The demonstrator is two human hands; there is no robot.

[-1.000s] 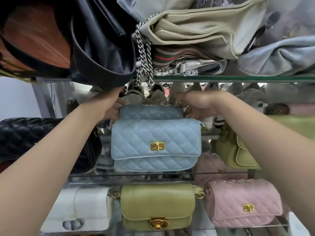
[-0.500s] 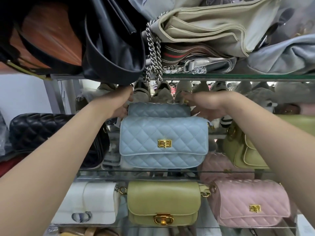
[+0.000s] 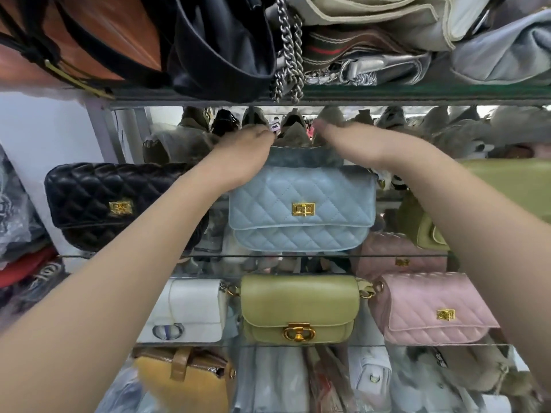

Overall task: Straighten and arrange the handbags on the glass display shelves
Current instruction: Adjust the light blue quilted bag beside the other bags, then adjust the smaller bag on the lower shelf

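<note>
Evidently both hands have shifted inward over the last second. Earlier they sat at the two ends of the darker blue quilted bag [image 3: 301, 156]. Now the left hand [image 3: 247, 152] and the right hand [image 3: 348, 143] lie over its top edge, close together, with their backs to the camera. The fingers reach past the bag toward the rear of the shelf and are smeared by motion. Whether either hand is gripping the bag or merely pressing on it cannot be told.

That rear bag now shows only as a narrow blurred strip, which suggests it is being pushed or settled. It stands directly behind the light-blue quilted handbag [image 3: 301, 210]. The light-blue one has kept its place at the front of the middle glass shelf [image 3: 268, 256], upright, with its gold clasp [image 3: 303, 209] facing out. The left wrist crosses its upper left corner.

On the same shelf, a black quilted bag [image 3: 119, 204] stands to the left and an olive-green bag [image 3: 507, 186] to the right. Both are apart from the pair being handled.

This reads as a squaring-up step: aligning the back bag behind the front one so the two stack in a neat row. The job looks partway done. On the shelf above, bags lie heaped, with a chain strap [image 3: 287, 55] hanging over the edge.
</note>
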